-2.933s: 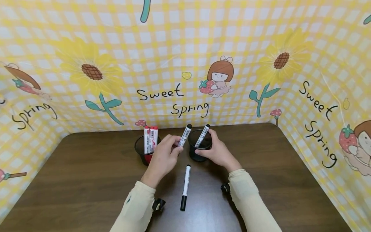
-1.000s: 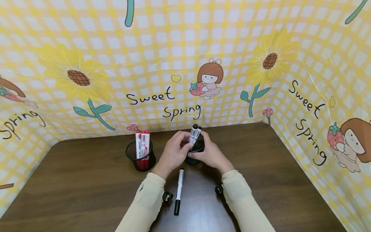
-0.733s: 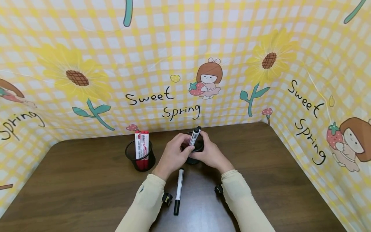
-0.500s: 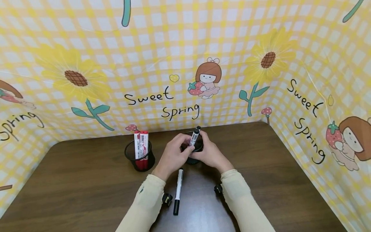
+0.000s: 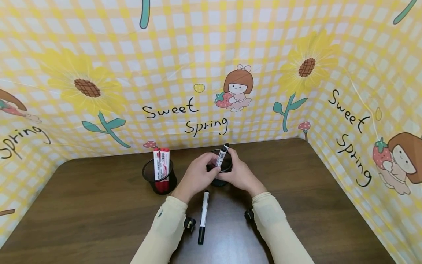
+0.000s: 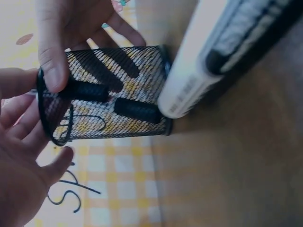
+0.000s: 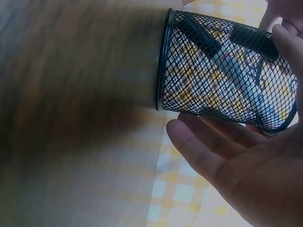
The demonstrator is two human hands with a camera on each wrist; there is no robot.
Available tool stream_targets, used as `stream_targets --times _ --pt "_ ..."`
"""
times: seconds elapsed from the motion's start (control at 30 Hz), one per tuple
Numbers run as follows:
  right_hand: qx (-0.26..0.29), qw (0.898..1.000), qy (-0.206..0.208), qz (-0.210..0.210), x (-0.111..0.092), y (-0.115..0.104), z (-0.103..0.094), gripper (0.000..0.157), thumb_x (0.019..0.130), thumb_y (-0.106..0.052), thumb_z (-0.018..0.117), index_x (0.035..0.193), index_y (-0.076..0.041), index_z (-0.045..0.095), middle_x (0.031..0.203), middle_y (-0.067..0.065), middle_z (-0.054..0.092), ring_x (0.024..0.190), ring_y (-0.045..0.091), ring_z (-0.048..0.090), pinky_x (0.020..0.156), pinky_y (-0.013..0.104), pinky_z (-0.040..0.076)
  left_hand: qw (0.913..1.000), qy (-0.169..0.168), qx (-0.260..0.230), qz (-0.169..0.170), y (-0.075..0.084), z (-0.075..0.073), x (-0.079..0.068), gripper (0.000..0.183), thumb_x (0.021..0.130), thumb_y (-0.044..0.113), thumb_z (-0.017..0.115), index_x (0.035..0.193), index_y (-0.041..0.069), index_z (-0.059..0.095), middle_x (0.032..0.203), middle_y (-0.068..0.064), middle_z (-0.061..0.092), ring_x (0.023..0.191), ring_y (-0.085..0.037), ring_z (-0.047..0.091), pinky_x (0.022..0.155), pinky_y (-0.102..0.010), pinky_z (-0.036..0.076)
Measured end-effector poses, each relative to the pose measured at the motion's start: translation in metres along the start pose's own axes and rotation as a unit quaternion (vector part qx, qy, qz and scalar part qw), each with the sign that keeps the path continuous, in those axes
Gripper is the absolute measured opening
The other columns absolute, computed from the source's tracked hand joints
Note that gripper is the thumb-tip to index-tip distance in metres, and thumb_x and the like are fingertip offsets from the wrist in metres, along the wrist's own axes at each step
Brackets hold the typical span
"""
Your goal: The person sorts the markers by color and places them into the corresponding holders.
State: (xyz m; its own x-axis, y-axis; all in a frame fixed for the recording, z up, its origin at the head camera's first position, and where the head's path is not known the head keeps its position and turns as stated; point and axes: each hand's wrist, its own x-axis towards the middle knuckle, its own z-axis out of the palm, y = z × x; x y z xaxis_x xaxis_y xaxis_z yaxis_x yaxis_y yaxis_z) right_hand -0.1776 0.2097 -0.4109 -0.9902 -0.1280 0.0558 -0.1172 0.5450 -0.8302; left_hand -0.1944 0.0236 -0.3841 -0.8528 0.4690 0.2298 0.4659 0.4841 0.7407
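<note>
My left hand [image 5: 197, 178] pinches a black-capped whiteboard marker [image 5: 221, 157], tilted in the mouth of the right black mesh pen cup [image 5: 219, 182]. My right hand [image 5: 243, 174] grips that cup near its rim, the thumb in front. A second black-capped marker [image 5: 226, 145] leans in the cup, mostly hidden behind the first. Through the mesh in the right wrist view, one marker's black end [image 7: 201, 35] reaches the cup's bottom; the other black end [image 7: 254, 41] hangs higher. Another black-capped marker [image 5: 204, 216] lies on the table between my forearms.
To the left stands another black mesh pen cup [image 5: 151, 180] with several red-capped markers [image 5: 161, 165] upright in it. The brown wooden table [image 5: 99, 209] ends at a yellow checked cloth [image 5: 178, 73] at the back and sides.
My left hand has carried its marker rightward from beside the right cup and lowered it into the cup's mouth. Over the last half second the hands have hardly moved.
</note>
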Motion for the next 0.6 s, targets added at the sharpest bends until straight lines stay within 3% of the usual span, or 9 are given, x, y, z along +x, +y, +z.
stream_targets --times 0.23,0.6 --pt "-0.002 1.000 0.000 0.000 -0.0010 0.0014 0.0010 0.095 0.086 -0.034 0.080 0.157 -0.012 0.021 0.131 0.027 0.058 0.107 0.030 0.060 0.091 0.047 0.048 0.9974 -0.061 0.038 -0.006 0.0040 -0.0050 0.0037 0.014 0.098 0.017 0.066 0.112 0.017 0.064 0.106 0.006 0.063 0.094 -0.013 0.060 0.083 -0.039 0.050" --pt "-0.008 1.000 0.008 -0.004 0.0000 0.0014 0.0007 0.091 0.085 -0.028 0.079 0.156 -0.013 0.025 0.123 0.020 0.062 0.102 0.028 0.061 0.091 0.044 0.048 0.9953 -0.071 0.061 0.026 0.0045 -0.0034 0.0001 0.014 0.098 0.020 0.065 0.110 0.014 0.063 0.108 0.001 0.062 0.094 -0.029 0.062 0.082 -0.040 0.049"
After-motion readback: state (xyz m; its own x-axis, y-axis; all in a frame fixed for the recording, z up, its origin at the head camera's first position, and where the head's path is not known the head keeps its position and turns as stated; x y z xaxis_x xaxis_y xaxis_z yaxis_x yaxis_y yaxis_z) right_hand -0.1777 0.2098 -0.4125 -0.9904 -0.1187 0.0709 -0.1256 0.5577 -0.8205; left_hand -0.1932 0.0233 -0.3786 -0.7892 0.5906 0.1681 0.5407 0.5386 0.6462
